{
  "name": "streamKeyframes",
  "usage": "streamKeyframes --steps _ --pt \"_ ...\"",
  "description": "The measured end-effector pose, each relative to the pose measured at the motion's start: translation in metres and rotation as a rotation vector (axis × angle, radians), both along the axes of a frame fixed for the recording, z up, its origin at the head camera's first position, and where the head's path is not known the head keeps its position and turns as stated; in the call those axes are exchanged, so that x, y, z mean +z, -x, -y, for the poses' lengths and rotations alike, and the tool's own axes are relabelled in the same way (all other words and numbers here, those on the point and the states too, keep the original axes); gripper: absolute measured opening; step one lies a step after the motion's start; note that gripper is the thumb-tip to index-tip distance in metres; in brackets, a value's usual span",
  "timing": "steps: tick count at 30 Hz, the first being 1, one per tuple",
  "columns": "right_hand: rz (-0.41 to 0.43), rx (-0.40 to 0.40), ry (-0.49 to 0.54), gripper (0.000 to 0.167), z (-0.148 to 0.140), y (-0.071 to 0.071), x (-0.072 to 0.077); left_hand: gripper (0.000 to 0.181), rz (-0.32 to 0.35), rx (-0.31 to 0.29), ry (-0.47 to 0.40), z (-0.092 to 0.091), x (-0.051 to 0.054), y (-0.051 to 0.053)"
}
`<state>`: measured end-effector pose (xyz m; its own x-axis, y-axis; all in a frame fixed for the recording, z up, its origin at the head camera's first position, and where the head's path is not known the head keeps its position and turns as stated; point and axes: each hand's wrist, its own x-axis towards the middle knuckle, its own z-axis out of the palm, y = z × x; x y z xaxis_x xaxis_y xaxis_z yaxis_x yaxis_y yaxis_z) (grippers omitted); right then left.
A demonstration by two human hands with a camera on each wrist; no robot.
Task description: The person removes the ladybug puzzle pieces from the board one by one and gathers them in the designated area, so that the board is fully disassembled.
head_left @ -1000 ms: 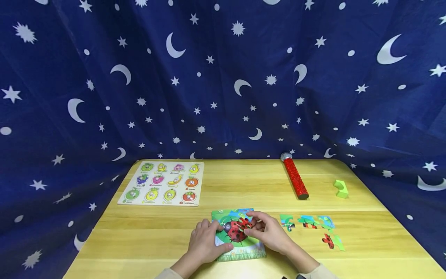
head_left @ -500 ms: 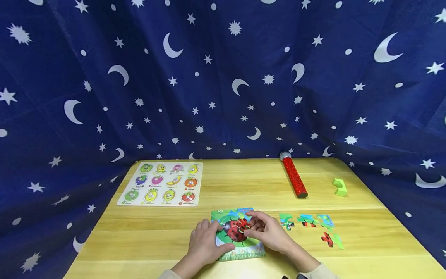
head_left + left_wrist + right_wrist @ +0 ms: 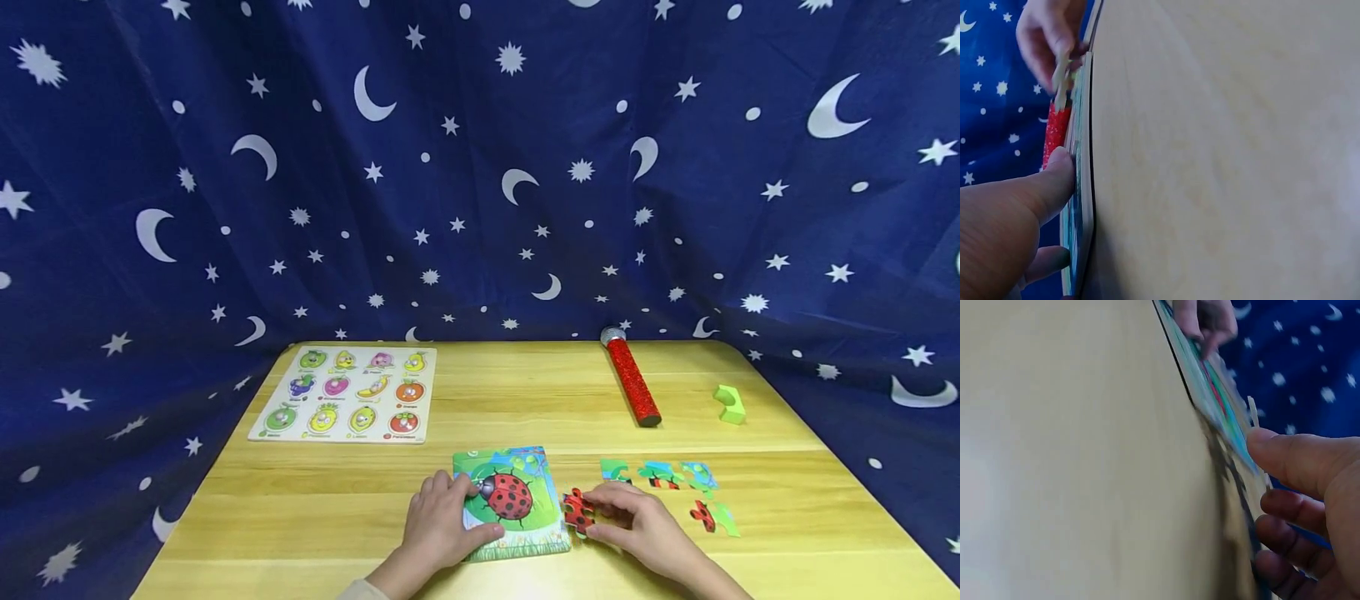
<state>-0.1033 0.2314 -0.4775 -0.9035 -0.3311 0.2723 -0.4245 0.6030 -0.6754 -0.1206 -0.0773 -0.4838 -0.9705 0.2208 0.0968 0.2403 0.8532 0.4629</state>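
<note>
A square puzzle board (image 3: 542, 500) printed with a ladybug lies on the table in the head view. My left hand (image 3: 442, 521) rests on its left side, the thumb on the lower part and the forefinger farther up. To the right of the board, my right hand (image 3: 648, 525) pinches a red, black-spotted jigsaw piece (image 3: 577, 510) between thumb and fingers. That piece is just off the board's right edge. In the right wrist view the jigsaw piece (image 3: 1253, 412) shows edge-on at the thumb tip.
Several loose jigsaw pieces (image 3: 701, 475) lie to the right, partly behind my right hand. Farther back are a red glittery microphone (image 3: 633, 379) and a light green notched block (image 3: 730, 403). A fruit peg puzzle (image 3: 345, 408) lies at back left. A starry blue curtain (image 3: 465, 167) hangs behind the table.
My right hand has moved right, taking the jigsaw piece from over the ladybug picture to beside the board. The printed ladybug is now uncovered. My left hand has stayed on the board.
</note>
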Motion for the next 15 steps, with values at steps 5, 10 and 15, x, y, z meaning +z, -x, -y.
streamKeyframes --steps 5,10,15 --pt "-0.074 -0.127 -0.103 0.027 -0.036 -0.021 0.003 0.062 0.006 0.0 -0.005 0.001 0.001 0.0" --pt "-0.172 -0.25 -0.176 0.029 -0.067 -0.035 0.004 0.062 0.013 -0.008 -0.012 0.001 0.002 0.0" --pt "-0.262 -0.292 -0.261 0.031 -0.088 -0.04 0.0 0.062 0.021 -0.012 -0.009 0.001 0.0 0.0"
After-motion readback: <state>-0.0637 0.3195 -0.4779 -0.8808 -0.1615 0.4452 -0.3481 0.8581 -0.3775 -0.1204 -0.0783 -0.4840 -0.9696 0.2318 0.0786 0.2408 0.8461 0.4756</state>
